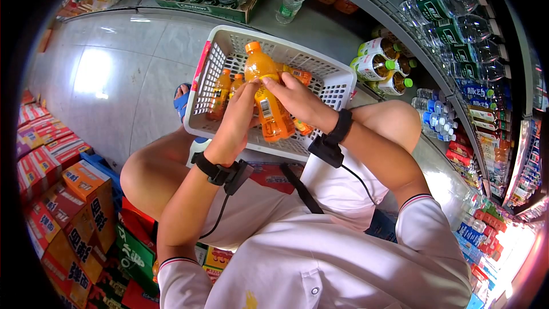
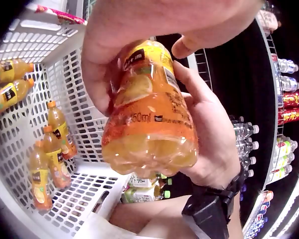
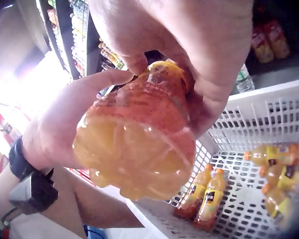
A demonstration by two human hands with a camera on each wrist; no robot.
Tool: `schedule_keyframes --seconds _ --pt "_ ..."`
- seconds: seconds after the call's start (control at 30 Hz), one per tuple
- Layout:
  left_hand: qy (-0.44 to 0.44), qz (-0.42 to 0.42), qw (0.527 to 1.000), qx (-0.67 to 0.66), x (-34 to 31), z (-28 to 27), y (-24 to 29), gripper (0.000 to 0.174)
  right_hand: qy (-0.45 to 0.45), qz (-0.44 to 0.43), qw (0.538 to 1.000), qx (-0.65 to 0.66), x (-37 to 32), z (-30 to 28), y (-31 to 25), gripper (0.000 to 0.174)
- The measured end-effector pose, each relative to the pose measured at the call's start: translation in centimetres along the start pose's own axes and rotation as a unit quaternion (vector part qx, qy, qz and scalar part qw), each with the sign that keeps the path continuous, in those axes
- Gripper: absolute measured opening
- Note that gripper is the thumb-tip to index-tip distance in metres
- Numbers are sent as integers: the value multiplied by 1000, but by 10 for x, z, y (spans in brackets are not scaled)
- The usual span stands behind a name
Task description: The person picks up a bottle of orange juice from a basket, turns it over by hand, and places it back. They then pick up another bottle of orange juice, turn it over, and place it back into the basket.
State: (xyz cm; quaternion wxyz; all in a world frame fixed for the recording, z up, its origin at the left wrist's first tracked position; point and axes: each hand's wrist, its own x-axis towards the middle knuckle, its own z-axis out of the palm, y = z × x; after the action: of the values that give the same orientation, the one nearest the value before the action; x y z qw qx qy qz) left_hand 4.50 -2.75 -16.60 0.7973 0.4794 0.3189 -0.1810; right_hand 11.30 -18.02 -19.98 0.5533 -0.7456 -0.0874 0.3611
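Head view showed a room that looked like a shop, with shelves [image 1: 326, 34] of drinks ahead and on the right, and stacked cartons [image 1: 94, 180] at the left. Below, the floor [image 1: 166, 80] was of smooth, shiny tiles. Before the person stood a white slotted basket [image 1: 329, 77], with several similar drink bottles [image 1: 219, 94] inside. Above its opening, towards the near rim, was the orange bottle [image 1: 269, 109], apart from the others. Its long axis ran away from the body, base nearer and cap farther. Neither hand was nearer: the left hand [image 1: 235, 117] held one side, the right hand [image 1: 300, 100] the other. Fingers of both were curled round the bottle, gripping it below the orange cap [image 1: 252, 47]; how firmly, I could not tell.
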Motion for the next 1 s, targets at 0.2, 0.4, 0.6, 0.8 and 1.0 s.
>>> schedule_keyframes --seconds 0.2,0.4,0.6,0.8,1.0 --pt "-12 -12 1000 16 -5 3 6 47 3 19 1000 -19 -1 -1 -5 68" --pt "-3 -10 1000 17 -4 2 3 46 1 8 1000 -8 -2 0 -6 64" --pt "3 -3 1000 -1 -2 0 2 44 -4 1 1000 0 0 1 -1 59" --pt "-3 1 1000 -7 0 -1 1 45 -6 3 1000 2 -2 1 -4 56" --pt "-6 -13 1000 10 -3 1 3 50 2 -4 1000 -6 1 1 1 61"
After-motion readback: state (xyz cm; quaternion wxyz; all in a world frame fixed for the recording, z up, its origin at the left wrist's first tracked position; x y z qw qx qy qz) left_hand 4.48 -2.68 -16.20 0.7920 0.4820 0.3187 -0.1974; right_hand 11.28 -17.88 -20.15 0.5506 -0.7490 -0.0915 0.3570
